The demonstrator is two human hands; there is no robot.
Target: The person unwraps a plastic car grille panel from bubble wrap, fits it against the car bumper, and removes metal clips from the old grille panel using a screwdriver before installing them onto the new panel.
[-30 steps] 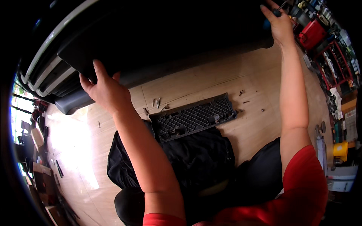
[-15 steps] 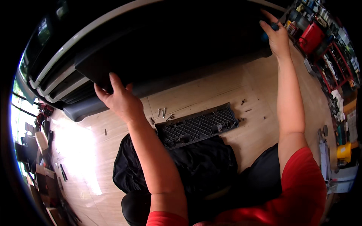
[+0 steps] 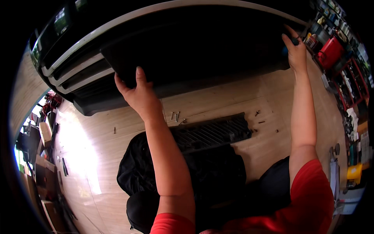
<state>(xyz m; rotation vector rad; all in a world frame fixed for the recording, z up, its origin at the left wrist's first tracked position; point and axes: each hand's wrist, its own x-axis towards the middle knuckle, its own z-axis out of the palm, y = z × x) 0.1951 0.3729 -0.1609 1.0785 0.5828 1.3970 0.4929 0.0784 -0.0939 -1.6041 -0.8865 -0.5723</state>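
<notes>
Your dark panel [image 3: 187, 50] is standing between your two hands, in front of the vehicle's bumper [image 3: 91, 102], its left end covering part of the pale grille slats [image 3: 82, 74]. Your left hand [image 3: 141, 95] is gripping its lower left edge: the thumb is pressing on the near face while the other fingers are curling around the edge, partly hidden. Your right hand [image 3: 297, 52] is closing on a dark-handled tool [image 3: 295, 41] near the panel's right end; shadow is hiding whether those fingers are also pinching the panel.

Both your arms are reaching forward and well apart, the right one nearly straight, the left angling inward at the elbow.

Below, a black lattice piece [image 3: 216, 130] is resting at the edge of black cloth [image 3: 214, 163], with screws [image 3: 175, 116] lying beyond it on the floor [image 3: 269, 89]. On the right, a red case [image 3: 330, 52] is standing among clutter; its contents are not showing.
</notes>
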